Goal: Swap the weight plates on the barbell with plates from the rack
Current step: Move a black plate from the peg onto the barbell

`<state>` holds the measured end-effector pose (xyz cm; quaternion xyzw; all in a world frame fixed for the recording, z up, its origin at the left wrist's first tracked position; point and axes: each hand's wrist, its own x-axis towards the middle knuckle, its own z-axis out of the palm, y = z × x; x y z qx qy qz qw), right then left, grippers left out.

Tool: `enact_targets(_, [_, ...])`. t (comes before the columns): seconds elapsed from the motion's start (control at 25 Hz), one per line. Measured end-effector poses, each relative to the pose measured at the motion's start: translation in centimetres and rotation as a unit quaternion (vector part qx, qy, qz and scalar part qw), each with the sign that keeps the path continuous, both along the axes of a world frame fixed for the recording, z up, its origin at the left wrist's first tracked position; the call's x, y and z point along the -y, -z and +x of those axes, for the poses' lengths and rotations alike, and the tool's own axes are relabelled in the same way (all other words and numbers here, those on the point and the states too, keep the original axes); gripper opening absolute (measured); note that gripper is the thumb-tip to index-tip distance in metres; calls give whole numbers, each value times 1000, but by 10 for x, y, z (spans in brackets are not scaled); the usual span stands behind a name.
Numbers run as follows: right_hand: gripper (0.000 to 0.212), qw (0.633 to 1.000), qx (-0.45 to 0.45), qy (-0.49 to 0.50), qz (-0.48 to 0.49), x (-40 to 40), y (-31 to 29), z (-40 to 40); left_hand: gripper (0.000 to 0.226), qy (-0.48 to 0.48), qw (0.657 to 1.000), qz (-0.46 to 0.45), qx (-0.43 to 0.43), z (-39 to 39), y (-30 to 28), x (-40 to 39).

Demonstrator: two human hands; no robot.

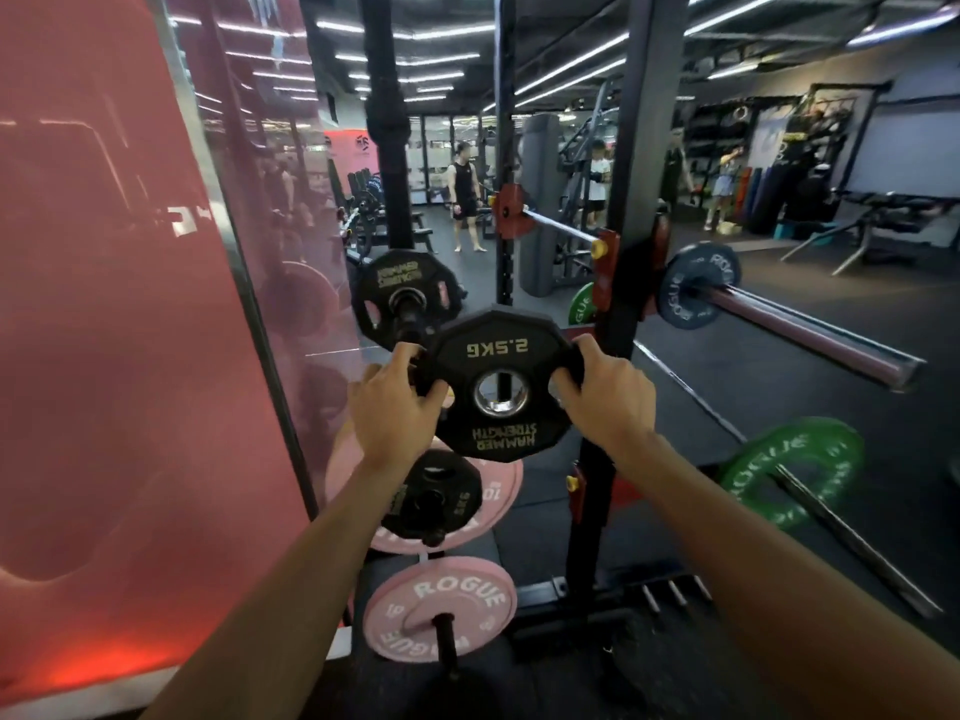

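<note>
Red wall panel (104,304) filling the left side, glossy. Black rack upright (631,226) standing centre-right, with storage pegs to its left. Barbell sleeve (810,332) jutting toward the near right, loaded with a dark blue-grey Rogue plate (693,291) just beside the upright. Green Rogue plate (795,475) low at right, on a bar near the floor. Two pink plates on low rack pegs: upper one (498,491) with a small black plate (431,498) in front of it, lower pink Rogue plate (441,608) nearest. Black Hammer Strength plate (400,288) on an upper peg, far left of centre. Black 2.5KG Hammer Strength plate (498,381) held upright in the air at centre, lettering upside down, in front of the rack, clear of any peg. Left hand (395,407) gripping its left edge, fingers (431,394) curled over the rim. Right hand (608,394) gripping the right edge, fingers curled round the rim likewise.
</note>
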<state>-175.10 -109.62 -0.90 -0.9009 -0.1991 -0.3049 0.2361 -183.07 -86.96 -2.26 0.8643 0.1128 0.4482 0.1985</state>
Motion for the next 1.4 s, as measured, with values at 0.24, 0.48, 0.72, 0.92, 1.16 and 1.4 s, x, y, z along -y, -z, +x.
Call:
enact_targets(0.24, [30, 995, -29, 90, 2, 107, 7, -9, 33, 81, 997, -1, 7, 34, 6, 95])
enact_targets(0.48, [30, 983, -46, 178, 8, 195, 12, 19, 35, 169, 986, 1, 12, 100, 16, 180])
enact_targets(0.72, [30, 959, -43, 280, 1, 274, 22, 55, 34, 255, 967, 4, 2, 177, 25, 265])
enact_targets(0.92, [27, 937, -23, 348, 16, 335, 21, 67, 34, 327, 945, -7, 6, 219, 23, 333])
enact_targets(1.16, [31, 925, -19, 378, 25, 388, 20, 82, 33, 347, 938, -11, 3, 243, 21, 390])
enact_targets(1.4, [28, 945, -18, 324, 27, 419, 23, 113, 33, 319, 947, -8, 28, 250, 18, 414])
